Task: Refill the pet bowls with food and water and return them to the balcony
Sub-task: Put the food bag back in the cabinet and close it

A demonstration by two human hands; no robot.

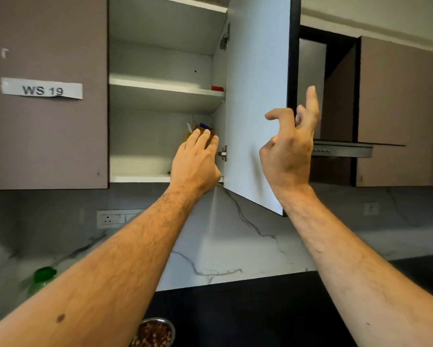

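Note:
My left hand (pixel 198 159) reaches into the open wall cabinet and lies on a yellow and blue food packet (pixel 202 128) that stands on the lowest shelf, at its right end. Its fingers rest over the packet's front and hide most of it. My right hand (pixel 289 144) is raised in front of the open white cabinet door (pixel 256 71), near its free edge, fingers spread and loosely bent, holding nothing. A steel pet bowl (pixel 154 331) full of brown kibble sits on the black counter at the bottom edge, under my left forearm.
A small red object (pixel 217 88) lies on the middle shelf. A green-capped bottle (pixel 41 278) stands at the left by the marble backsplash. The closed cabinet on the left bears a label reading WS 19 (pixel 42 89). A chimney hood (pixel 340 147) hangs at the right.

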